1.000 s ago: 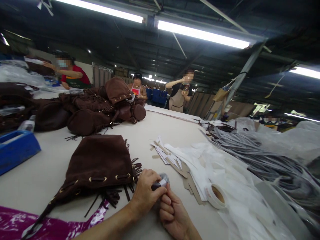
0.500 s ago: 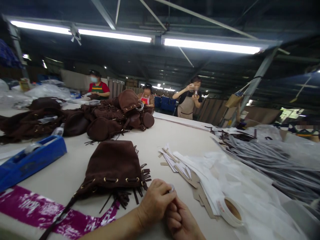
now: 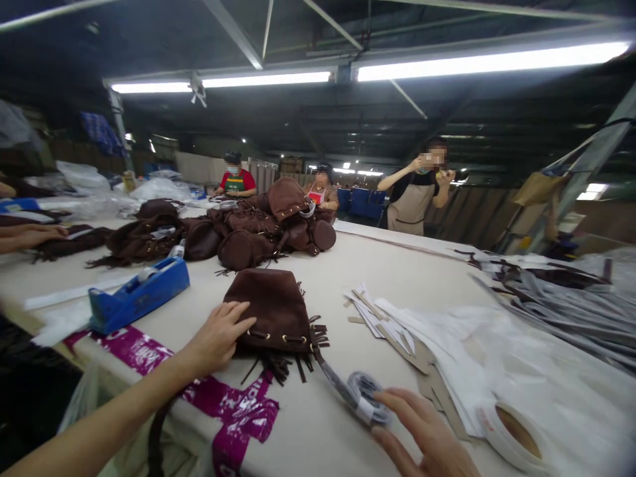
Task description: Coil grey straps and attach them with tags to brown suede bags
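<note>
A dark brown fringed drawstring bag [image 3: 271, 305] lies on the table in front of me, with eyelets along its gathered edge. My left hand [image 3: 218, 334] rests on the bag's left side, fingers stretched over the leather. From the bag's right end a strap runs to a coiled grey, plastic-wrapped bundle [image 3: 365, 391] with a white band round it. My right hand [image 3: 422, 430] is at the bundle's right edge, thumb and forefinger apart, fingertips at or very near it. Another brown strap [image 3: 156, 434] hangs over the table's near edge.
A blue tape dispenser [image 3: 142, 291] stands left. Behind it sit piled brown bags [image 3: 248, 228]. To the right are card strips [image 3: 382, 324], white sheets [image 3: 447, 344], a tape roll [image 3: 514, 430] and grey straps [image 3: 551, 311]. Another person's hand [image 3: 34, 235] reaches in at far left; co-workers stand beyond.
My hands, together in front of the bag before, have separated: the left onto the bag, the right out to the strap bundle. The bundle now shows on the right. The view has swung left.
</note>
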### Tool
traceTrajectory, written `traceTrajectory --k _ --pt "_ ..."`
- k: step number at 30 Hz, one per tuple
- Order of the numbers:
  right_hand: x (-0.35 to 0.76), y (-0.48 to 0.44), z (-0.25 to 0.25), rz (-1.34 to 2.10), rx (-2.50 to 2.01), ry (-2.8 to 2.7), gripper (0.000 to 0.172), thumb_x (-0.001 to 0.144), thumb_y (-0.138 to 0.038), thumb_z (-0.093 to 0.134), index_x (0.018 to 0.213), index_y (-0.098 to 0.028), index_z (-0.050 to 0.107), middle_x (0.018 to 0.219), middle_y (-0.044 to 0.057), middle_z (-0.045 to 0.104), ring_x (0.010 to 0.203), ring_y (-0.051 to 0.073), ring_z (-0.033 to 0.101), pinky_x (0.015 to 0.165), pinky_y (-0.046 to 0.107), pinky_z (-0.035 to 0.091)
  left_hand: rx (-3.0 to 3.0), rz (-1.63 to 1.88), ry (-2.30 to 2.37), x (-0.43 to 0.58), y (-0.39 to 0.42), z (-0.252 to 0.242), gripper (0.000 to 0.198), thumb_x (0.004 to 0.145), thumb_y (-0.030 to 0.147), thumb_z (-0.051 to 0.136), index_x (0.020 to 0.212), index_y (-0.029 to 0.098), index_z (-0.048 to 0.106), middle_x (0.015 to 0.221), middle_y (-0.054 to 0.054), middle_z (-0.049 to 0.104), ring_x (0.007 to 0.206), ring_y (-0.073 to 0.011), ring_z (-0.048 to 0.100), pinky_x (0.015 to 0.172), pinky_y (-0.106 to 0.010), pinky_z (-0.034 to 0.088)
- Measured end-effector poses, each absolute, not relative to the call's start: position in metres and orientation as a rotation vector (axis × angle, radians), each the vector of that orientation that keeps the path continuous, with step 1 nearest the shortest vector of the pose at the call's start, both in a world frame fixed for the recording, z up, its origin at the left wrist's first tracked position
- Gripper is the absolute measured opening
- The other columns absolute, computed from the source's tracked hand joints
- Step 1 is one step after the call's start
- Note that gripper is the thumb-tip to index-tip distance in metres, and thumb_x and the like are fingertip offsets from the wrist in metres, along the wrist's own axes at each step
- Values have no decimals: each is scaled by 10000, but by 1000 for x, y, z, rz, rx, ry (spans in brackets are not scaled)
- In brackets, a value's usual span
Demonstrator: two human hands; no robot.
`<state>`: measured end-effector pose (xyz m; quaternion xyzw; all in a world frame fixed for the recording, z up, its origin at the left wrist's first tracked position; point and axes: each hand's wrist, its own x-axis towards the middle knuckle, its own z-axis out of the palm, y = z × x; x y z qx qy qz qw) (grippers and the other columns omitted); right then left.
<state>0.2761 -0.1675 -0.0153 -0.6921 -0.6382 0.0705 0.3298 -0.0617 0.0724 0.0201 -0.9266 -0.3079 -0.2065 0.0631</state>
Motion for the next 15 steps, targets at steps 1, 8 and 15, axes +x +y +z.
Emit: traceTrajectory --k 1,8,15 --pt "275 -160 -17 26 -1821 -1746 424 712 -382 689 1133 -332 671 1213 79 650 1092 303 599 895 374 485 -2802 -603 -978 -67 77 19 621 647 37 510 1235 214 604 1400 -124 457 1257 -341 402 1064 -519 329" --pt "286 -113 -65 -423 -1965 -1963 434 759 -235 551 1183 -246 641 1229 95 637 1071 297 600 869 390 518 -3133 -583 -1231 -66 101 13 404 872 201 446 1246 152 592 1283 -136 568 1194 -253 505 1062 -396 358" --pt "290 -74 -54 -654 -2153 -1899 386 857 -182 452 1186 -96 635 1265 211 586 1126 341 557 898 423 492 -3210 -601 -1358 -36 137 26 392 791 184 499 1153 156 645 1178 -90 657 1104 -229 580 1000 -326 410"
